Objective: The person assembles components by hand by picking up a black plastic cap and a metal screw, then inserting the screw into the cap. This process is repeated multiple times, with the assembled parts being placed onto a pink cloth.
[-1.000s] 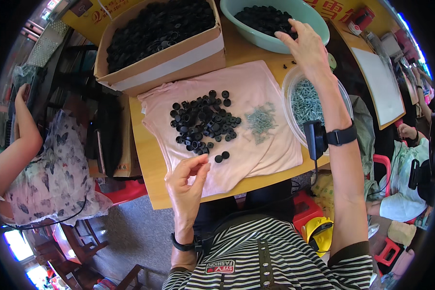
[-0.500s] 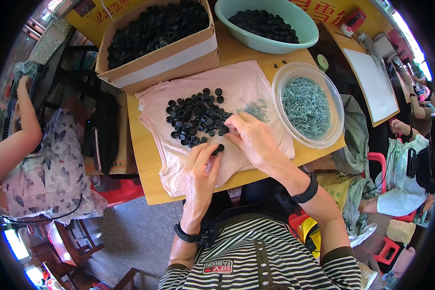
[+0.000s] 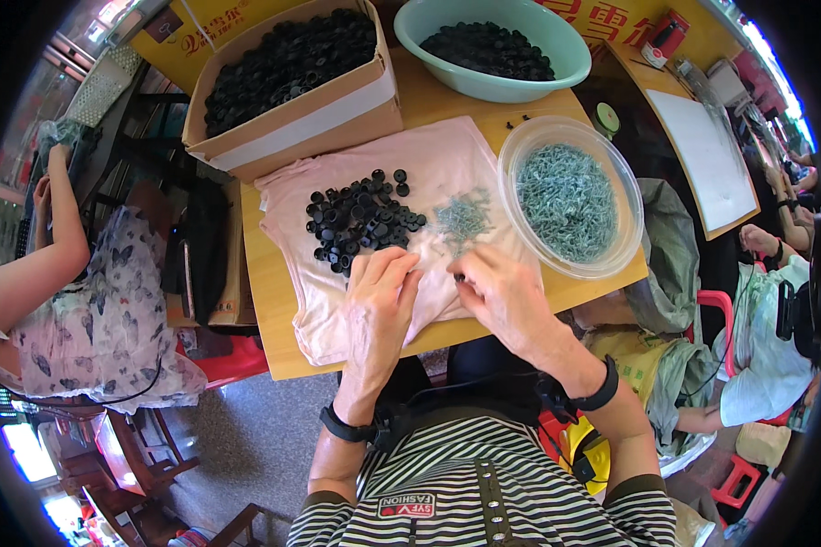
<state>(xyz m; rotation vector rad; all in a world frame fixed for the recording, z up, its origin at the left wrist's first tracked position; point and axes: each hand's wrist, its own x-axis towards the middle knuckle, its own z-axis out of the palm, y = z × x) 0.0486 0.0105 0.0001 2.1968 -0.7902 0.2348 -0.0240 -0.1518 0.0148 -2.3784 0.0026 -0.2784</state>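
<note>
My left hand (image 3: 380, 296) is at the near edge of a pile of small round black plastic caps (image 3: 360, 214), its thumb and fingers closed together. Whatever may be in that pinch is hidden by the fingers. To its right, my right hand (image 3: 506, 296) pinches a small black cap (image 3: 459, 277), mostly covered by the fingertips. Just beyond the right hand lies a loose heap of small silvery screws (image 3: 463, 219). Caps and screws rest on a pale pink cloth (image 3: 319, 305) spread over the wooden table.
A round clear plastic tub (image 3: 634, 205) full of screws stands to the right. Behind the cloth are an open cardboard box (image 3: 310, 118) and a pale green basin (image 3: 493, 84), both holding black parts. People sit at left (image 3: 32, 255) and right (image 3: 762, 337).
My right hand has left the cap pile, moving right and nearer with a black cap in its fingertips. The dark caps seen at my left fingertips before no longer show.
</note>
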